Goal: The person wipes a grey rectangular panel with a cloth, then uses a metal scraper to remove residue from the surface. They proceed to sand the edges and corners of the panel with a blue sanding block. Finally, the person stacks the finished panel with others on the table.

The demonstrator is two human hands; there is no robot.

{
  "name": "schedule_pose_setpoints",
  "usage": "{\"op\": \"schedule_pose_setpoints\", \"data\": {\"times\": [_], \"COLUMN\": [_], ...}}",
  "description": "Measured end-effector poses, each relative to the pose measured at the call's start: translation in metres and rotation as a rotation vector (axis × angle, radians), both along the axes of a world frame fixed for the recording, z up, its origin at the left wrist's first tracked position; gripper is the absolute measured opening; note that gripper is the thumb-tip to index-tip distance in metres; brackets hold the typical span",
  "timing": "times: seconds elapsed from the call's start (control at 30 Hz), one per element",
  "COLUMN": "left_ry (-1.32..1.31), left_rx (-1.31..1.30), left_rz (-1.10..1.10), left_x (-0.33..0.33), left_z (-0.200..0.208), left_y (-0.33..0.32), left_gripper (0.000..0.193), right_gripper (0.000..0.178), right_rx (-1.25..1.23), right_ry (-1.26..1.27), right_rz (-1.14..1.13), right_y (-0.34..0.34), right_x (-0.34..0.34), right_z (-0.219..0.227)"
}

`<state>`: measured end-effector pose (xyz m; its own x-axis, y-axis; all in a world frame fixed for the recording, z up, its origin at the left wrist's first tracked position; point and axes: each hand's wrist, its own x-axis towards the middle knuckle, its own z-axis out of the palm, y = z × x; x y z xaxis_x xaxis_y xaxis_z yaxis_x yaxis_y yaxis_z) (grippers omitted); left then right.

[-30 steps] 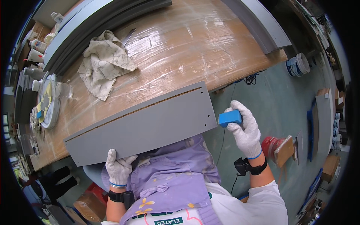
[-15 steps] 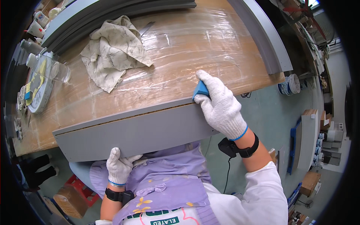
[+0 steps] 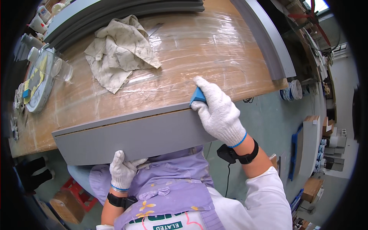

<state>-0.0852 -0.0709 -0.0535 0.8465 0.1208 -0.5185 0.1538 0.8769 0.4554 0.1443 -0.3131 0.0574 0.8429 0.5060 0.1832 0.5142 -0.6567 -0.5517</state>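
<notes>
A long grey board [image 3: 134, 138] rests at the table's near edge, a narrow groove with a bare brown inside running along its upper part. My left hand [image 3: 122, 171], in a white knit glove, grips its lower edge with the thumb on the grey face; some fingers are hidden behind. In my right hand [image 3: 220, 113], also gloved, a small blue wedge-shaped block [image 3: 198, 96] is pinched between thumb and fingers. That block sits against the board's top edge, near its right end.
A crumpled stained cloth [image 3: 120, 53] lies on the film-covered table [image 3: 184, 57]. To the left are a clear plastic bottle [image 3: 61, 69] and an oval white lid-like tray [image 3: 40, 94]. Grey panels are stacked at the back [image 3: 126, 17] and right [image 3: 270, 42].
My right hand has slid a little left along the board's top edge with the blue block. My left hand keeps its hold. The whole view has shifted slightly.
</notes>
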Motion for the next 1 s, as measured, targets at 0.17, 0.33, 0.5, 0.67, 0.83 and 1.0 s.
{"op": "schedule_pose_setpoints", "data": {"times": [0.17,0.33,0.5,0.67,0.83,1.0], "left_ry": [-0.026,-0.021,-0.024,0.054,0.068,0.074], "left_rx": [-0.034,-0.066,-0.01,0.034,0.108,0.091], "left_rz": [0.045,0.045,0.165,0.16,0.136,0.127], "left_x": [-0.002,0.002,0.044,0.068,0.067,0.067], "left_z": [-0.001,0.012,0.054,0.055,0.056,0.059], "left_y": [-0.001,-0.005,-0.027,-0.028,-0.028,-0.029], "left_gripper": [0.043,0.049,0.04,0.028,0.028,0.029], "right_gripper": [0.052,0.05,0.051,0.055,0.052,0.054], "right_rx": [-0.026,-0.137,0.384,0.475,0.346,0.279], "right_ry": [0.029,-0.227,-0.067,-0.177,-0.364,-0.464], "right_rz": [0.096,-0.241,-0.504,-0.473,-0.235,-0.318], "right_y": [0.03,-0.068,-0.116,-0.121,-0.077,-0.091], "right_x": [-0.006,0.026,-0.006,-0.06,-0.061,-0.047], "right_z": [0.006,-0.007,0.0,-0.05,-0.06,-0.076]}}
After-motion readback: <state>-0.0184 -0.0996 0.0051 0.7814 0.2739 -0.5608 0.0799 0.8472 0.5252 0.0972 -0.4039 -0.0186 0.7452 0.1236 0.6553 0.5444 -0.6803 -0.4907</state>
